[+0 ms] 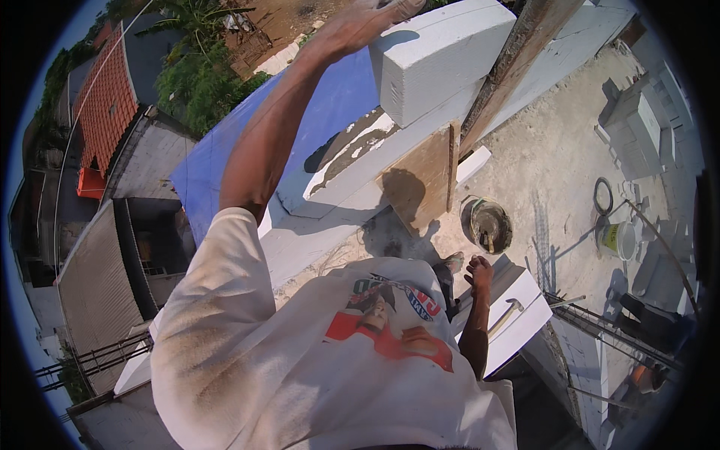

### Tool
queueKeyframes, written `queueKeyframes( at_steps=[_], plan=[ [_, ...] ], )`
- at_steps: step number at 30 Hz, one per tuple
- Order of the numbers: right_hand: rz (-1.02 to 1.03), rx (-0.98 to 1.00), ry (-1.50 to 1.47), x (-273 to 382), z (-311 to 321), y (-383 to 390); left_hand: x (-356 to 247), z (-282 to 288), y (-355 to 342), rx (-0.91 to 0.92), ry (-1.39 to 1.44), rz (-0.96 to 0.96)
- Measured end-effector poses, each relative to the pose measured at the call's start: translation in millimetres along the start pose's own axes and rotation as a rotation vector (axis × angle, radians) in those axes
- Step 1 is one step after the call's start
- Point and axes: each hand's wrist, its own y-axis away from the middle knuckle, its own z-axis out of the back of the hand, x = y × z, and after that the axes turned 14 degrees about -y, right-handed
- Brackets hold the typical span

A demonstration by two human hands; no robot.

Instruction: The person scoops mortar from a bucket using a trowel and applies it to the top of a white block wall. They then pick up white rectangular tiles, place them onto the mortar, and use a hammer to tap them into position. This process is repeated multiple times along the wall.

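Note:
My left arm reaches up to the top edge, where my left hand (367,22) is partly cut off. Its visible fingers are stretched out by the far end of a large white block (442,56), with nothing seen in them. The block rests on a white block wall (352,202), beside a patch of grey mortar (352,154). At my right side, my right hand (478,271) hangs with fingers curled and nothing visible in it. Below it, a hammer (506,315) lies on another white block (525,322). A round bucket (508,217) of mortar, with a tool inside, stands just beyond.
A plywood board (420,176) leans against the wall near a wooden post (510,67). Blue sheeting (337,90) hangs outside, above lower roofs (109,97). Stacked blocks (637,131), a pale bucket (619,240) and a hose ring (603,196) are on the right.

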Motion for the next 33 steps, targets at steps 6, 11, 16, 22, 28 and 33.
queueKeyframes(
  at_steps=[6,11,16,22,28,33],
  plan=[
    [-0.441,-0.320,0.167,-150,156,100,55,-52,81,0.095,-0.105,0.037],
    [-0.443,-0.212,0.170,-159,172,121,24,-91,94,0.137,-0.277,0.292],
    [-0.161,0.032,-0.020,-149,191,79,26,-105,89,0.087,-0.378,0.296],
    [-0.001,0.134,-0.075,-105,197,24,34,-101,92,0.095,-0.363,0.309],
    [-0.147,0.176,-0.205,-156,262,-22,19,-105,77,0.133,-0.435,0.366],
    [-0.041,0.066,0.027,-189,274,6,-18,-123,91,0.072,-0.428,0.466]
  ],
)
